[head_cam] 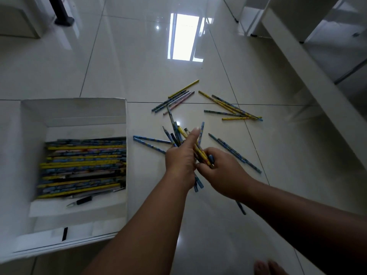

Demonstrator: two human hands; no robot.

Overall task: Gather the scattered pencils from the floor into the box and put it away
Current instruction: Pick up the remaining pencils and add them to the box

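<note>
A white open box (77, 112) lies on the floor at the left, holding a layer of many blue and yellow pencils (83, 165) and a dark pen. My left hand (181, 157) grips a bundle of pencils (178, 135), thumb raised. My right hand (220, 169) closes on the same bundle from the right, pinching its lower part. More pencils lie scattered on the tiles: a group at the far middle (176, 100), a crossed group at the far right (232, 108), two blue ones (236, 153) right of my hands, two (151, 142) left of them.
Glossy pale floor tiles (139, 66) reflect a bright window. A white bench or shelf unit (309, 72) runs along the right side. A black furniture leg (63, 18) stands at the far left. Toes (268, 267) show at the bottom edge.
</note>
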